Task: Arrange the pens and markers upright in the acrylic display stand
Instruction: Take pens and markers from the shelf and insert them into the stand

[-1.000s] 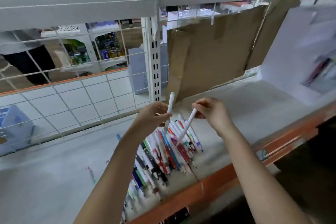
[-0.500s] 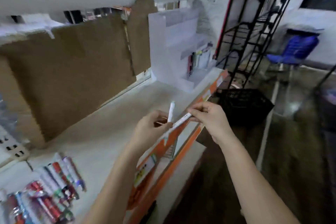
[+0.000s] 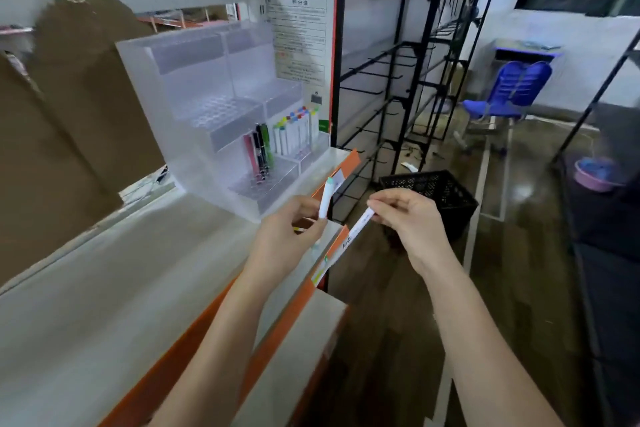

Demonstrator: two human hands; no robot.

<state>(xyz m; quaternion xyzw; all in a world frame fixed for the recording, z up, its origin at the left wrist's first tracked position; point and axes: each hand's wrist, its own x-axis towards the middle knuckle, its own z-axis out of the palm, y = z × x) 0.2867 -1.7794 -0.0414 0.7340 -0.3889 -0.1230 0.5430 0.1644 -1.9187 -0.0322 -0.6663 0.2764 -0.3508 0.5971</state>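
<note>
I had a white pen in each hand, both carried out in front of me toward the stand (image 3: 194,87), which stood on the shelf (image 3: 104,288) up and to the left of both hands. My left hand (image 3: 289,236) was curled round the lower part of its pen (image 3: 325,199), holding it nearly upright with the pale green cap on top; I judged that was the sensible way to carry it, since it could go straight down into a hole without being turned. My right hand (image 3: 412,218) pinched one end of the other pen (image 3: 356,229) between thumb and fingertips, and that pen slanted down and toward my left hand, so it would need tipping upright before it went in. Neither pen touched the stand or the other pen. Beyond my left hand, the stand's lowest steps already held some stock: a pink, a black and a green pen (image 3: 259,152) standing together, and to their right a row of white markers (image 3: 294,132) with coloured caps. The white pens looked to belong with that row, though I could not tell which holes beside it were free. The higher tiers looked bare. Below my right hand sat a black crate (image 3: 436,191) on the floor, so a dropped pen might land there.
</note>
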